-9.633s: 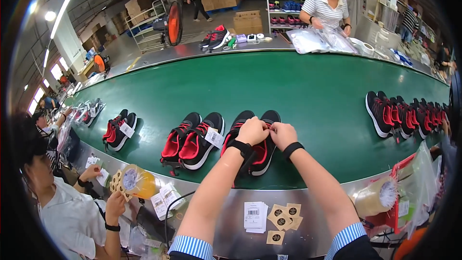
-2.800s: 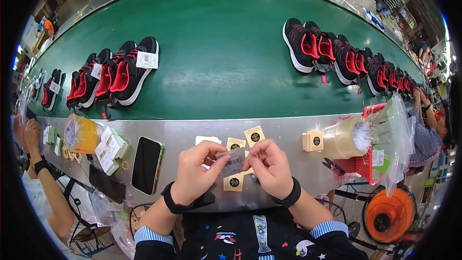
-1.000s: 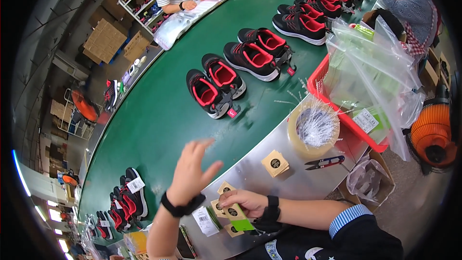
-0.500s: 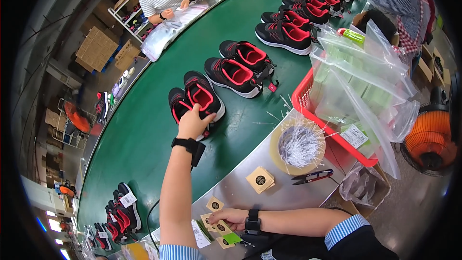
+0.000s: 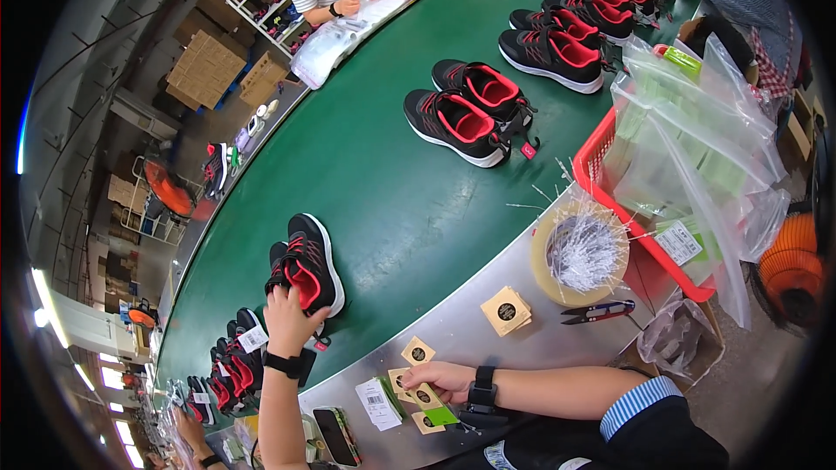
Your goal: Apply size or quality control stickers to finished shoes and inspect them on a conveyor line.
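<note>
My left hand (image 5: 294, 322) is closed on the heel end of a pair of black sneakers (image 5: 310, 265) with pink-red lining, resting on the green belt. The far shoe of the pair is partly hidden by the near one and my fingers. At the metal table edge, my right hand (image 5: 442, 379) pinches a tan hang tag (image 5: 424, 396) with a round black print, and a green tag (image 5: 441, 415) hangs with it. More tan tags (image 5: 418, 352) lie around that hand. Beside them sits a stack of white labels (image 5: 380, 403).
A tape roll (image 5: 549, 283) holds clear tag fasteners (image 5: 582, 251); thread snips (image 5: 599, 312) and a tag stack (image 5: 506, 310) lie nearby. A red basket (image 5: 596, 152) holds bagged green tags. A phone (image 5: 336, 435) lies near my left forearm. Other sneakers (image 5: 457, 122) line the green belt (image 5: 383, 209). Co-workers are around.
My left hand has drawn the sneaker pair left and nearer along the belt, away from the pair behind it. My right hand keeps its tags. The view has shifted.
</note>
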Demonstrator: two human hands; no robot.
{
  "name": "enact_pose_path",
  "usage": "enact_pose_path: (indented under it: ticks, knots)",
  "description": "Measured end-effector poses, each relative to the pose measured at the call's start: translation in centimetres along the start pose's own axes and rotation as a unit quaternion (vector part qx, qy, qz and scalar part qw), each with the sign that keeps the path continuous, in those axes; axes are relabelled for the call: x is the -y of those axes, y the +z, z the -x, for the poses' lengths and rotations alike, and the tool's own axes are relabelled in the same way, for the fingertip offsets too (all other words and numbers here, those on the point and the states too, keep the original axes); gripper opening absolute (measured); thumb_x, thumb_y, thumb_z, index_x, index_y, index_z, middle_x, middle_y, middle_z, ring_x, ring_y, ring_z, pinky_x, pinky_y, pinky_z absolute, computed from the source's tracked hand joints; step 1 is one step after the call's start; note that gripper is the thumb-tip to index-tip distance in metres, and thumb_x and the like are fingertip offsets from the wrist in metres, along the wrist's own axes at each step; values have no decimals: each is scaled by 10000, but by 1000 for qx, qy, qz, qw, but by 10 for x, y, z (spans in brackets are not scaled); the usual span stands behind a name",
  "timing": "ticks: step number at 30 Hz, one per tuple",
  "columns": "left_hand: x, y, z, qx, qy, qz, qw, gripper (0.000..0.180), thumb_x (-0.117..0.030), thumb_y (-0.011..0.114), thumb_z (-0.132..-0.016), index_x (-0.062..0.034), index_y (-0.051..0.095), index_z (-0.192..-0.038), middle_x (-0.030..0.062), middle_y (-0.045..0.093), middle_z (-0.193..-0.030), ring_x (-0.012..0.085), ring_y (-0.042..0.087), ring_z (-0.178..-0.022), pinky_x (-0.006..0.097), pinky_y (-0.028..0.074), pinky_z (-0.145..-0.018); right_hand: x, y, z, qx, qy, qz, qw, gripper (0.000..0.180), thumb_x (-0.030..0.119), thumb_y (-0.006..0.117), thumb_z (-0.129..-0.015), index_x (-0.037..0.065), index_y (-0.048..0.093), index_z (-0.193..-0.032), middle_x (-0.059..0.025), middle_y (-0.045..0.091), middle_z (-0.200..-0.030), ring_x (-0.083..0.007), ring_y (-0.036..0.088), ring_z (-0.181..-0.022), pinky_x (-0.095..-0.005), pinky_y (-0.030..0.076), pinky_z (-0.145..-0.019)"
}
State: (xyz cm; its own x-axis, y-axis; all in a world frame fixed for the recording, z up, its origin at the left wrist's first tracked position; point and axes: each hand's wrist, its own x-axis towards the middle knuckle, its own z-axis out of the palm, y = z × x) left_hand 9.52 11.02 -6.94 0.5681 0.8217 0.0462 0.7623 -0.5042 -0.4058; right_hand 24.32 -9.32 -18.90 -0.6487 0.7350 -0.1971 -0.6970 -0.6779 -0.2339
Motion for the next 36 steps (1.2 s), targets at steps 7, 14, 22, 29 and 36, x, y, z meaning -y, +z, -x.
enact_pose_path:
  ticks: [7,14,22,29,36]
  knots:
    - [-177,-80,-121,-123,296,293,901,605,-265,651,-749,-22,383,-1233,202,403,-1242,361,454,-1099,377,398,-912,-5,-9,-4,-30,-5,-3,1000,111,239,554,-813,130,554,-836,44,536,-625,-27,378,-377,-185,158,-317]
    - [-304,-73,-208,-100,309,354,877,668,-390,599,-782,-3,338,-1261,212,403,-1265,375,511,-1032,388,434,-860,-4,-7,-6,-10,-30,-34,999,99,198,545,-818,103,542,-846,40,524,-608,-38,427,-383,-177,245,-304]
    - [-265,-51,-167,-76,289,294,908,423,-392,594,-783,-22,481,-954,170,534,-923,383,571,-743,435,469,-645,-5,-9,-5,-31,-14,11,999,102,216,542,-821,126,556,-868,41,511,-611,-31,421,-409,-171,220,-329]
    - [-108,6,-60,-56,179,245,951,433,-393,606,-768,-18,478,-943,143,546,-907,344,587,-700,412,475,-592,6,7,7,-115,-46,-5,992,114,196,582,-815,106,573,-884,44,568,-704,-32,517,-495,-160,306,-364]
    - [-10,40,26,-20,50,213,976,411,-380,633,-745,-35,494,-921,116,551,-882,319,586,-682,387,464,-578,10,32,2,-126,-94,104,982,75,191,584,-834,119,570,-853,53,572,-706,-17,526,-524,-151,351,-405]
